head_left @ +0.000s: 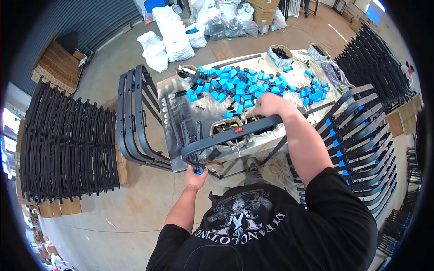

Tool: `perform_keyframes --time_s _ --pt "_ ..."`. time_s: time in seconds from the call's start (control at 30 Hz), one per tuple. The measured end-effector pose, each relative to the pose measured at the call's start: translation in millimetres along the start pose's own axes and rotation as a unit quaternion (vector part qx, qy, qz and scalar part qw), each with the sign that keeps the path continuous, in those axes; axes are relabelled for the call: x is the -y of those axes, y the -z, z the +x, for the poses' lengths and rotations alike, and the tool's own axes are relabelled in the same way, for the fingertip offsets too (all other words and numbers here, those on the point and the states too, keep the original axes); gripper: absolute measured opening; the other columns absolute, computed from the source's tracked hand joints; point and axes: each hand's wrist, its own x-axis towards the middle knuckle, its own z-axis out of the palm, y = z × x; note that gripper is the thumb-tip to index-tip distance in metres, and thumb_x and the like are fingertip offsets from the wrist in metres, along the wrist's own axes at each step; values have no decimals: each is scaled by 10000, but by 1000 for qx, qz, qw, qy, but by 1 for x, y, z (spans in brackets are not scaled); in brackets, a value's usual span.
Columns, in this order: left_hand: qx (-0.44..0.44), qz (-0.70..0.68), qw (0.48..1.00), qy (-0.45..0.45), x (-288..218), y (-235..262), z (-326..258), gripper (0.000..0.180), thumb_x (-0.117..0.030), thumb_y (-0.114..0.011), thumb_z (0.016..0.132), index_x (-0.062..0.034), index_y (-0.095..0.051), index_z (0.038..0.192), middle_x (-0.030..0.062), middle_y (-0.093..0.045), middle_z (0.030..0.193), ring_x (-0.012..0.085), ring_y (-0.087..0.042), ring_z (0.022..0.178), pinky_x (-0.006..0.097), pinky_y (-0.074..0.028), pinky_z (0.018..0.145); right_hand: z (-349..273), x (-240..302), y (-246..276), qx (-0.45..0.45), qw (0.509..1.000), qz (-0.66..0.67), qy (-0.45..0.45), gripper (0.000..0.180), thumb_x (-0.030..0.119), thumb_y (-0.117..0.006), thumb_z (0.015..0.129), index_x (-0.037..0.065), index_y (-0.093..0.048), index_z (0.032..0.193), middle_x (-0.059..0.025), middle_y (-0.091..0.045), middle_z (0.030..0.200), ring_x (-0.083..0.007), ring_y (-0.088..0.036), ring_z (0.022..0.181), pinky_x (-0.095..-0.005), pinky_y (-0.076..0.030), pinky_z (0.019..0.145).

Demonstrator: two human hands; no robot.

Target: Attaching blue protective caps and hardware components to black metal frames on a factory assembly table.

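Note:
I hold a long curved dark grey plastic frame piece (226,135) across the front of a worktable (205,108). My right hand (269,106) grips its upper far part. My left hand (195,177) is closed under its lower bent end, where a small blue clip (198,170) sits at the fingers. A small red tag (238,129) shows on the piece. A heap of blue and black plastic clips (244,86) lies on the table beyond my right hand.
Several grey frame pieces (133,117) lean at the table's left. Frames with blue clips (357,140) are racked at right, plain dark frames (68,144) stacked at left. Tubs of black parts (280,55) stand on the table; white bags (174,40) lie behind.

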Motion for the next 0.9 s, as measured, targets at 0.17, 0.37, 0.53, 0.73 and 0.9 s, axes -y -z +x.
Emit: perform_keyframes --time_s 0.17,0.37,0.53,0.73,0.9 --pt "6 -22 1000 -12 20 -7 -4 629 -317 -843 723 -22 -575 1209 182 -674 1082 344 -653 1007 424 -506 900 -12 -18 -8 -96 982 158 -26 353 369 -709 838 60 -730 1008 -181 -737 954 -339 -703 942 -427 -541 858" --pt "19 41 997 -68 33 -5 -42 517 -320 -854 735 -30 -633 1102 167 -682 1030 347 -665 969 432 -523 855 -73 -4 -30 -105 990 92 2 297 303 -686 804 55 -716 965 -180 -729 938 -367 -687 931 -447 -540 837" --pt "86 55 990 -93 58 -2 -74 482 -366 -837 762 -41 -659 1071 159 -698 1012 354 -676 924 428 -536 843 -128 7 -41 -86 993 71 -27 323 320 -674 812 42 -711 972 -194 -726 942 -372 -686 940 -449 -542 848" --pt "112 141 963 -201 27 23 -121 574 -450 -807 792 -55 -623 1165 181 -679 1113 367 -661 1026 422 -534 872 -183 -3 -71 -83 995 61 -12 353 347 -678 813 50 -719 1001 -207 -724 965 -382 -687 957 -463 -540 871" --pt "278 190 941 -11 58 77 -125 460 -304 -780 861 -45 -605 1198 122 -699 1029 263 -675 954 371 -530 874 -203 1 -78 -79 995 55 2 337 339 -681 815 59 -719 997 -199 -723 958 -377 -686 952 -456 -541 845"
